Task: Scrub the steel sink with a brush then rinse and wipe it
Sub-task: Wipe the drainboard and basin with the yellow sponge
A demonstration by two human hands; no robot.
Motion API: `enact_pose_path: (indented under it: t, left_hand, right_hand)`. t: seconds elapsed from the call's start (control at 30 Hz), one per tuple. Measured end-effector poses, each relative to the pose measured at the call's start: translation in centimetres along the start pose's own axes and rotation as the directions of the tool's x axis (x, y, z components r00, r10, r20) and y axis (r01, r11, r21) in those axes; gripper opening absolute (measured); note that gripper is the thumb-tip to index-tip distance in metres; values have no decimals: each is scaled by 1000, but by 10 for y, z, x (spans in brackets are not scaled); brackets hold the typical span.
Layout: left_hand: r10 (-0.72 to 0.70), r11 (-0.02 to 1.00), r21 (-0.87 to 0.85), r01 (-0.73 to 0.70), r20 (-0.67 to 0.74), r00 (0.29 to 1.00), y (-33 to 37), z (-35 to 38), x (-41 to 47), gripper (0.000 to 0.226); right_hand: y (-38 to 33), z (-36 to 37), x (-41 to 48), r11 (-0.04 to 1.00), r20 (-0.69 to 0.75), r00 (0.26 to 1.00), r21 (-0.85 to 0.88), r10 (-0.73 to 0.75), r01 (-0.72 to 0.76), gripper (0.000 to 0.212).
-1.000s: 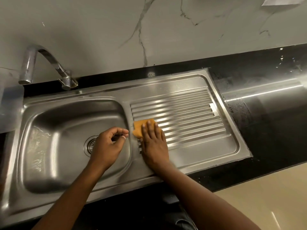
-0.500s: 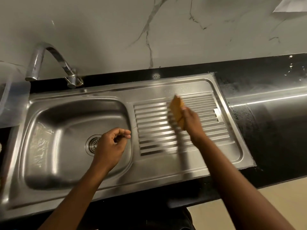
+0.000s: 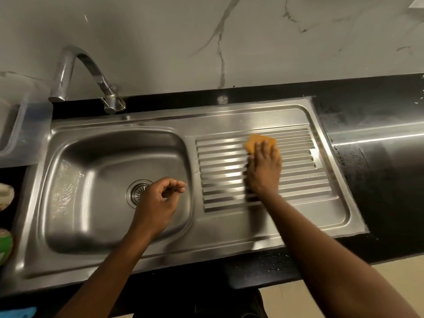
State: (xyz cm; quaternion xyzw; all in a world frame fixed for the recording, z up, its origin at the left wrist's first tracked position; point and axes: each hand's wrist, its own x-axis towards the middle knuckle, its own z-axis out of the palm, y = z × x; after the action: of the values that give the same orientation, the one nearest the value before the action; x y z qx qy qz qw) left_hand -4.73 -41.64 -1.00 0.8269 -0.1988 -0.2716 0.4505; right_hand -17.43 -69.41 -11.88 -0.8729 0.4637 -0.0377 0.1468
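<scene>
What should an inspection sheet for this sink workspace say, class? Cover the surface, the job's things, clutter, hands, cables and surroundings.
Surface: steel sink, with a shiny ribbed drainboard and a basin with a drain.
Job's things: orange sponge on the far drainboard ribs; no brush seen.
Clutter: clear plastic container left of the sink; green-and-white items at the left edge, unclear.
Hands: right hand presses flat on the sponge; left hand hovers over the basin, loosely curled, holding nothing.
Cables: nothing seen.
Surroundings: tap, black countertop, marble wall.
</scene>
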Motion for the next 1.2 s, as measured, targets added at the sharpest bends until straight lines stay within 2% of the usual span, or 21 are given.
enact_pose_path:
  t: [0.13,0.23,0.3,0.37,0.47,0.53,0.6,0.67,0.73,0.8,0.87,0.93,0.97,1.03,1.1,1.2]
  left_hand:
    - [-11,1000,8,12,-9,1000,-5,-8,-1,22]
    - [-15,999,30,16,-12,1000,-6,-13,-2,22]
    - [-16,999,34,17,-15,1000,-7,-16,-2,23]
    - [-21,999,36,22,-17,1000,-7,-18,-1,25]
    - [-31,999,7,31,-32,999,-4,-18,0,23]
    - [-33,999,-21,32,-41,999,-1,-14,1,22]
    - [-31,998,-50,29,-43,999,3,-9,2,22]
    - [-24,997,-68,22,-33,999,6,-3,4,22]
    - [-14,998,-57,13,-21,1000,7,3,7,21]
    - [-7,999,-43,6,-23,1000,8,8,9,21]
    - [1,999,-32,-2,-31,1000,10,12,10,23]
    - [8,999,-31,-9,-36,999,10,15,12,25]
    - [8,999,-34,-9,-37,999,9,15,13,25]
    - [0,999,-41,-1,-33,999,7,15,14,25]
    - [-7,999,-39,7,-24,1000,5,14,15,24]
    - [-11,999,-33,11,-23,1000,1,12,16,22]
  right_hand:
    - [-86,29,-44,976,71,974,65,-214,209,57]
    - [-124,39,-63,938,101,935,102,-341,332,57]
    - [-136,43,-70,915,102,912,118,-397,385,55]
    - [-145,42,-74,897,135,899,224,-417,382,52]
    - [-151,13,-72,790,164,903,562,-397,245,45]
    - [-143,-13,-63,627,222,920,778,-323,33,36]
    - [-119,-36,-44,499,263,933,859,-243,-113,30]
    - [-84,-55,-16,457,262,953,873,-152,-167,31]
    - [-45,-74,16,491,183,983,858,-16,-152,34]
    - [-8,-89,46,630,43,995,771,93,-92,41]
    - [25,-99,71,781,-88,988,622,126,-44,45]
    - [57,-95,97,895,-156,984,445,88,-9,46]
    - [71,-88,110,931,-144,988,365,52,4,47]
    - [92,-72,130,981,-26,1000,193,-12,17,52]
    - [96,-54,140,999,67,998,47,-13,10,55]
    - [74,-41,137,999,71,997,-13,32,-31,57]
